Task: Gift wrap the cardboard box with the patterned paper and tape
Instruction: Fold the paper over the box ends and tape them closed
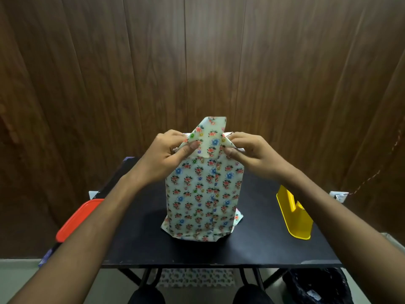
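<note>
Both forearms reach over the black table (pixel 135 249) to a tall box wrapped in cream paper printed with small red and blue flowers (pixel 202 194), standing upright mid-table. At its top, the left hand (pixel 162 153) and right hand (pixel 252 152) each pinch a side of the folded upstanding flap. Near the table's right edge lies a yellow plastic tape dispenser (pixel 292 216).

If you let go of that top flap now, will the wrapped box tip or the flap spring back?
The wrapped box stands tall on end on loose paper, so it probably tips easily. The top flap is creased yet untaped, pinched by the left hand and right hand; it likely reopens.
</note>
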